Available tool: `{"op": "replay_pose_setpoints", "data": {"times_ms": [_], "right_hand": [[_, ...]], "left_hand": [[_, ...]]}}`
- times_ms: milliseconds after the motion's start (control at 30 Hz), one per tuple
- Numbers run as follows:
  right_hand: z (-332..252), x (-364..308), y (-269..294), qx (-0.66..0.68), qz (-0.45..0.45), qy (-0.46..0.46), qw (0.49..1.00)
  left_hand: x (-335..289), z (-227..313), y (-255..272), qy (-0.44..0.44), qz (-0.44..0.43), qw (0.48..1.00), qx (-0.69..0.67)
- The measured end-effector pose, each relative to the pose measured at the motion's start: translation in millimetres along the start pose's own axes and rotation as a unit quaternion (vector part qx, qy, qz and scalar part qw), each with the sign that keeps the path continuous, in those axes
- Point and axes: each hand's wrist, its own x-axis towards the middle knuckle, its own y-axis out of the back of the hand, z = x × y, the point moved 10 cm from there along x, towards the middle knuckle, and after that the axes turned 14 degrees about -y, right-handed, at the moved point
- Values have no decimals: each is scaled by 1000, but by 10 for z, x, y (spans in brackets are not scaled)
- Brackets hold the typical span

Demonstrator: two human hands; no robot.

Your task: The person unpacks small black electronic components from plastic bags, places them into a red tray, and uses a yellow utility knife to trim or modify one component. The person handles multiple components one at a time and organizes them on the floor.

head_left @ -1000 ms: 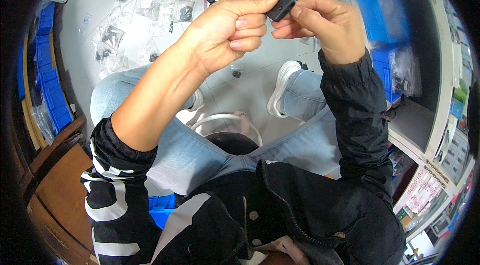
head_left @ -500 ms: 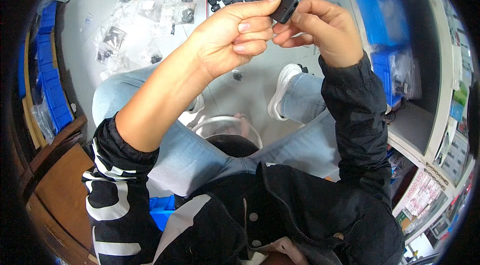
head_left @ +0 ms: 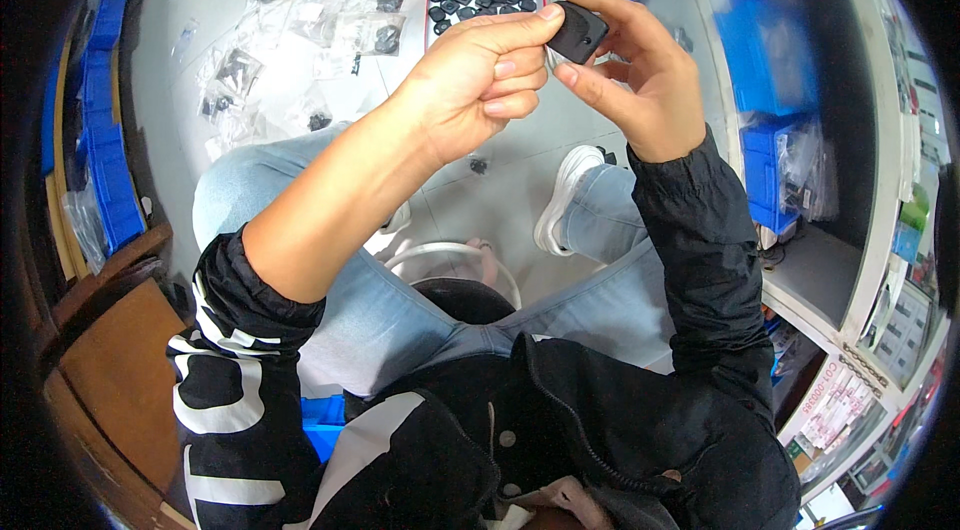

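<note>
Right hand [head_left: 655,95] has spread wider, thumb and fingers apart around black case [head_left: 580,33] | left hand [head_left: 475,80], fingers clamped on case's left edge, holds it above gray floor [head_left: 512,155]

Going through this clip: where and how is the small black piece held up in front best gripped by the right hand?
Probably by its right edge, coming from the right, thumb and fingers on opposite faces. The small black piece looks flat with rounded corners; the left hand pinches its left end, and the right hand is at its right.
</note>
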Motion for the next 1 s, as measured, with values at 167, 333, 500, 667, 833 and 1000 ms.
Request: {"op": "replay_pose_setpoints", "data": {"times_ms": [167, 333, 500, 667, 833, 1000], "right_hand": [[77, 56, 196, 45, 30, -9, 999], [669, 207, 75, -218, -73, -133, 964], [1185, 80, -455, -357, -235, -139, 893], [851, 496, 227, -142, 49, -125, 981], [516, 409, 386, 29, 98, -87, 991], [121, 159, 359, -5, 132, 6, 991]], "left_hand": [[28, 164, -30, -57, -91, 988, -115], [-35, 491, -297, -63, -217, 897, -379], [13, 462, -251, -64, -121, 938, -318], [-121, 599, -480, -47, -294, 843, -449], [-75, 560, -424, -71, -276, 881, -378], [35, 488, -253, -108, -174, 926, -317]]}}
